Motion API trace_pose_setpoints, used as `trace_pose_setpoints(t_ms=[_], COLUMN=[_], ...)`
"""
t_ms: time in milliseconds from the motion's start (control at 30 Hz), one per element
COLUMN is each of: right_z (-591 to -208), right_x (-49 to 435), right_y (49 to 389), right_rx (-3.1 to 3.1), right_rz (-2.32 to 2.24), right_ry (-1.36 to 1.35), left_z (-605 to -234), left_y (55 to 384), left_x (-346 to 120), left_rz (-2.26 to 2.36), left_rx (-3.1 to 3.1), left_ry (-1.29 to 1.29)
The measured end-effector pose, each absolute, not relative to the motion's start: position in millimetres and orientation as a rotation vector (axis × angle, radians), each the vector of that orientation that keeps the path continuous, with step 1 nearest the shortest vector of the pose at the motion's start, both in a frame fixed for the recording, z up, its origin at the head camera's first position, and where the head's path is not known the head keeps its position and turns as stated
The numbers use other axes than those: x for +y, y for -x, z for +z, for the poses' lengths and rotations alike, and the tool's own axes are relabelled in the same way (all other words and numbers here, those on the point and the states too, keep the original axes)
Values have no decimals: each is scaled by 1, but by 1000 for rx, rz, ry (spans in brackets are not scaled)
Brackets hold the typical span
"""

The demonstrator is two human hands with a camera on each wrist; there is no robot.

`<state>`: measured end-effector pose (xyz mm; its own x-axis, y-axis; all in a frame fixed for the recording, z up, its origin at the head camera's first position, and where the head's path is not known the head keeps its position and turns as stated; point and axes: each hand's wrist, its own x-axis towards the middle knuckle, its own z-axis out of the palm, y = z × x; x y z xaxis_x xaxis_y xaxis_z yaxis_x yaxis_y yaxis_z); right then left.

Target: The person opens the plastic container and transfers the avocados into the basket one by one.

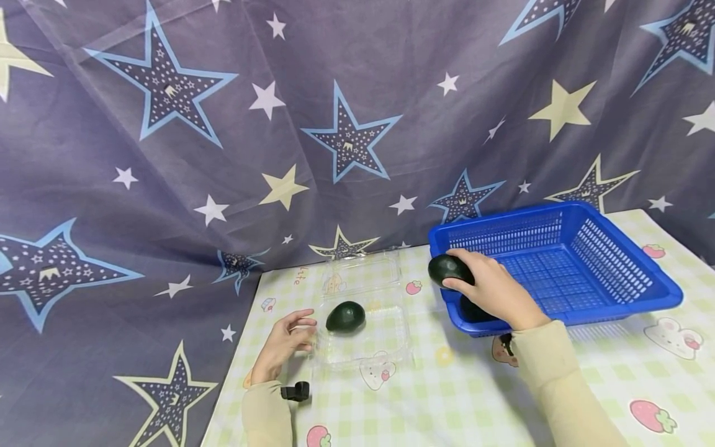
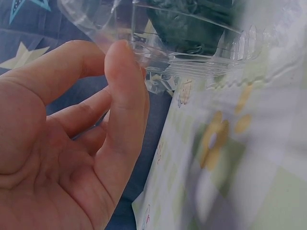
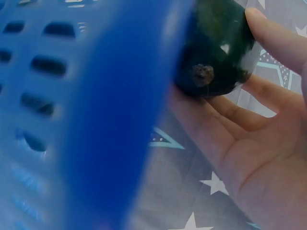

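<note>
My right hand [image 1: 494,288] grips a dark green avocado [image 1: 447,270] at the left rim of a blue plastic basket [image 1: 642,304]. In the right wrist view, the held avocado [image 3: 216,52] shows its brown stem end beside the blurred basket rim. Below that hand, another dark avocado [image 1: 473,310] is partly visible inside the basket. A clear plastic clamshell box [image 1: 363,354] lies with its lid [image 1: 363,273] folded back, and one avocado [image 1: 345,317] rests in it. My left hand [image 1: 285,341], fingers loosely bent, is at the box's left edge; whether it touches cannot be told.
A checked tablecloth [image 1: 447,397] with cartoon prints covers the table. Behind it and along the left side hangs a dark star-patterned curtain [image 1: 424,124]. The basket stands on the right side of the table, the clamshell box on the left.
</note>
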<state>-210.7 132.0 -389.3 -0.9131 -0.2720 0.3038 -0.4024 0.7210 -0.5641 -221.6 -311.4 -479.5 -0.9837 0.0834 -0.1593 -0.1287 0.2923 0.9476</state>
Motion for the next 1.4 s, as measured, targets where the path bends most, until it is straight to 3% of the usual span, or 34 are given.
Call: trace_pose_setpoints(t_ms=[1400], right_z=[-415], right_x=[179], right_y=[214], right_rx=[-2893], right_rz=[832], right_ry=[-363], left_z=[-478], left_y=[222], left_x=[-312], left_rz=[1779], left_rx=[2356], left_ry=[41])
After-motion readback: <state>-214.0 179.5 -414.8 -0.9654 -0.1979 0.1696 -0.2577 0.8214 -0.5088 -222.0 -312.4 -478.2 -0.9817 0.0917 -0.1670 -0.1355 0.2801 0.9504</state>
